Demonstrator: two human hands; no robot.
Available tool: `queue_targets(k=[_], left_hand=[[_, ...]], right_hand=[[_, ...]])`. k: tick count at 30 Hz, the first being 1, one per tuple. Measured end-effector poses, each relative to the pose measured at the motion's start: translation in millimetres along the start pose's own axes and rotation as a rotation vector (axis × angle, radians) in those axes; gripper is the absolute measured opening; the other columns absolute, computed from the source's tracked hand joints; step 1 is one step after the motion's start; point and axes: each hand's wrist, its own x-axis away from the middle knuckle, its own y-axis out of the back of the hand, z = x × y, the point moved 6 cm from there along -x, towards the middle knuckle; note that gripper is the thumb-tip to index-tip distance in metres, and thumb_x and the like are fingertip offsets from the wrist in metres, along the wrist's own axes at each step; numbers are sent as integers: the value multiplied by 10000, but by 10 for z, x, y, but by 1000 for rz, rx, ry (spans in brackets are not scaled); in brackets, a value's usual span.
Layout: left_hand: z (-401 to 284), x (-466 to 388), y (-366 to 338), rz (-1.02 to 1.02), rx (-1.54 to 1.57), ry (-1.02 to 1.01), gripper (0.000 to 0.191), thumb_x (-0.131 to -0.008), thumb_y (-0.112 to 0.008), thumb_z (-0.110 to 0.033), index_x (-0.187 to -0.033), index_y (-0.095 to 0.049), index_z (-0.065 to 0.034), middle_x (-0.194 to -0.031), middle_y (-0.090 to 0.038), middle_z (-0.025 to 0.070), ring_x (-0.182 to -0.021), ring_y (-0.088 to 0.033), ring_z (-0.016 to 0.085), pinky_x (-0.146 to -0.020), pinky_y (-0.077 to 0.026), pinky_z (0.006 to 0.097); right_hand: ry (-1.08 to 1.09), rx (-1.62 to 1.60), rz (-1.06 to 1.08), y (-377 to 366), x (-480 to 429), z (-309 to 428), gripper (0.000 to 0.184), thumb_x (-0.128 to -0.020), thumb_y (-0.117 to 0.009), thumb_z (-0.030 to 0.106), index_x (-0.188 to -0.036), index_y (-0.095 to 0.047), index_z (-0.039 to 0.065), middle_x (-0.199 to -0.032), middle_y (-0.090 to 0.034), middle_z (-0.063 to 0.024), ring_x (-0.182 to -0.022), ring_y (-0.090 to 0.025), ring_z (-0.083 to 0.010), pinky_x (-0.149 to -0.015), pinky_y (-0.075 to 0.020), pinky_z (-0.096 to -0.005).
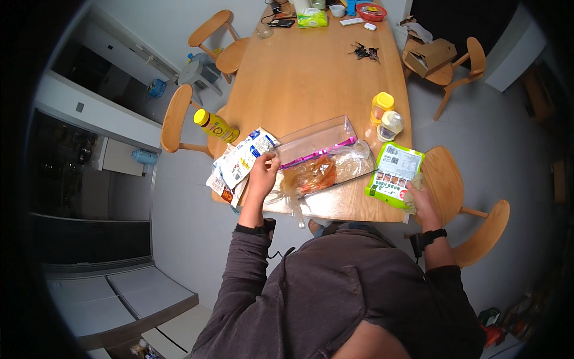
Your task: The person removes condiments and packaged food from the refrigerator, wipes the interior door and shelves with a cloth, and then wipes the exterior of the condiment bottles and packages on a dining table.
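Observation:
A clear plastic bin [314, 134] lies at the near end of the wooden table [314, 80], with plastic bags of food [323, 172] and a pink strip in it. My left hand [264, 172] is at the bin's left end, beside a white printed food bag [249, 157]; its fingers are curled, and whether they pinch anything is unclear. My right hand [420, 197] holds a beige cloth [411, 193] at the lower right edge of a green and white food pouch [394, 172]. Whether the pouch itself is gripped cannot be told.
A yellow-capped bottle [217, 125] stands left of the bags. Right of the bin are a yellow-lidded jar [382, 107] and a clear-lidded jar [390, 126]. Keys [365, 52] lie farther back, with wet wipes [312, 19] and a red basket [371, 12] beyond. Wooden chairs [441, 179] flank the table.

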Motion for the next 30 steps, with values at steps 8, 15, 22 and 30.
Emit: queue_targets(k=[8,15,22,30], left_hand=[[1197,-317,-121,31,-81,254,543,-901,-655,-327,-1252,-525,66,-1110,-640,253,-1025,-636,330,-895,-491,387],[1704,-647,-335,185,171,525,505,-917,-615,-377,-1077,-618,101,-842,-697,198,-707,-691,292,-687,-537,374],[2201,-1198,-514,242,-65,403,452,-892,-594,-345,-982,-664,92,-891,-684,285,-879,-679,404,-795,-520,448],[1773,-1222,-343,55,-245,194,334,-883,-532,-217,-920,-670,85,-872,-662,315,-877,-664,447,-773,-519,471]], right_hand=[[197,658,-351,-41,73,154,392,-896,-673,269,-1105,-637,-61,-958,-697,-205,-866,-681,-277,-774,-517,-382],[199,783,-329,-369,240,303,354,-910,-649,239,-1116,-618,-47,-970,-694,-211,-892,-682,-300,-786,-517,-383],[442,611,-638,-405,371,446,364,-922,-639,213,-1202,-595,-15,-1020,-698,-177,-923,-680,-286,-803,-516,-381],[253,514,-434,-819,597,453,342,-916,-649,281,-1066,-640,-26,-928,-694,-165,-837,-671,-260,-745,-516,-385]])
